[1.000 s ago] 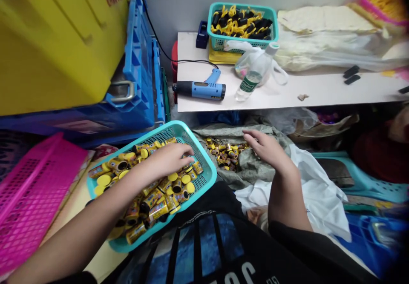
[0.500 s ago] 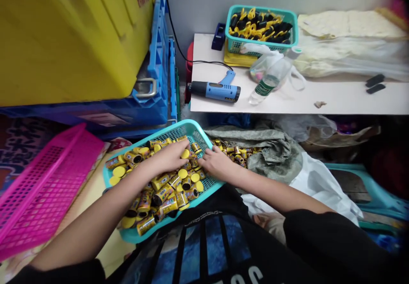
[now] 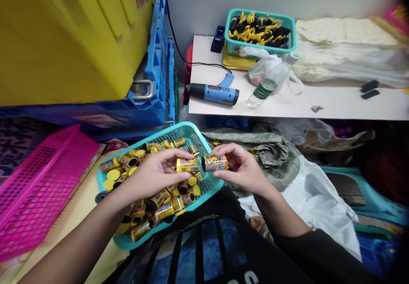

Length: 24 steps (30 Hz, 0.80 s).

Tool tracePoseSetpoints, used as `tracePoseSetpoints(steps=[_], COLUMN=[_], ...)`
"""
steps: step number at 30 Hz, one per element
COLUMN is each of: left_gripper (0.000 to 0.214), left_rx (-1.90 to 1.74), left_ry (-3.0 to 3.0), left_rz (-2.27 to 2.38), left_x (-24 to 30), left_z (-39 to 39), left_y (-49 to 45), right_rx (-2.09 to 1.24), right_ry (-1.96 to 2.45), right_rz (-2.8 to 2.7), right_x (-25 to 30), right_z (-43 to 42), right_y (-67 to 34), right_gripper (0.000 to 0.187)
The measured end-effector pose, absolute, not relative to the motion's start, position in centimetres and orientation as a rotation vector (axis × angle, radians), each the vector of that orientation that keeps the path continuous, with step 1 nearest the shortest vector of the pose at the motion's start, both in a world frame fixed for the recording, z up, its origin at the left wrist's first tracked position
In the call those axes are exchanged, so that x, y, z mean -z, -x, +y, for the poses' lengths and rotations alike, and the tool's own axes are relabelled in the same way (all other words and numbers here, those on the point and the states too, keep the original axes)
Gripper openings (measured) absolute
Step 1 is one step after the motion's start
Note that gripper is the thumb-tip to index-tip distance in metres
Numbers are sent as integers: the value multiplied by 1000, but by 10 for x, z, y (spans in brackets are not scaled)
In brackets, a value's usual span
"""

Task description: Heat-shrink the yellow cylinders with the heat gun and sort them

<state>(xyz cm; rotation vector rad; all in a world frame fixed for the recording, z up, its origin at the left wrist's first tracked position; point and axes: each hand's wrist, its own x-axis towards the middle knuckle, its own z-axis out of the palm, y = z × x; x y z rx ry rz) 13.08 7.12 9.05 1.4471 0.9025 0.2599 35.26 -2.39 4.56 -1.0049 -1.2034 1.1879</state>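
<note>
My left hand (image 3: pixel 156 171) pinches a small yellow printed canister (image 3: pixel 188 165) between thumb and fingers. Facing it, my right hand (image 3: pixel 246 171) grips a second printed canister (image 3: pixel 216 163), its dark end turned left. Both lie sideways and nearly end to end, a narrow gap between them. They are held above a turquoise basket (image 3: pixel 187 125), which sits in front of my body. Many similar canisters (image 3: pixel 164 211) with yellow caps or dark ends lie loose in that basket, partly hidden by my left forearm.
On the white shelf (image 3: pixel 287 103) are a blue heat gun (image 3: pixel 220 94), a plastic bottle (image 3: pixel 263 90) and a basket of yellow and black parts (image 3: pixel 260 47). A pink basket (image 3: pixel 47 182) leans at left, below stacked blue crates (image 3: pixel 156 62). Right, a white bag (image 3: pixel 319 199) lies beside grey sacking (image 3: pixel 271 143).
Both hands have come up from the basket's right side, each now with a canister in it. My right hand has moved right; the canisters point at each other.
</note>
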Motion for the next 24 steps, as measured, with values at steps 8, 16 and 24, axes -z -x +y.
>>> tracePoseSetpoints(steps=[8,16,24], left_gripper=[38,38,43], left_rx=[-284,-337,-241], left_ry=[-1528,-1633,-2299], left_rz=[1000,1006,934], left_x=[-92,-88,-68], left_z=[67,70,106], left_y=[-126,-125,-133], right_rx=[-791,-992,-1206], right_ry=[983,1181,1273], right_rz=[-1499,-1658,-982], right_x=[-36,-39,-34], right_z=[-24,-7,10], right_y=[-354,-349,-361], right_gripper=[30,50,44])
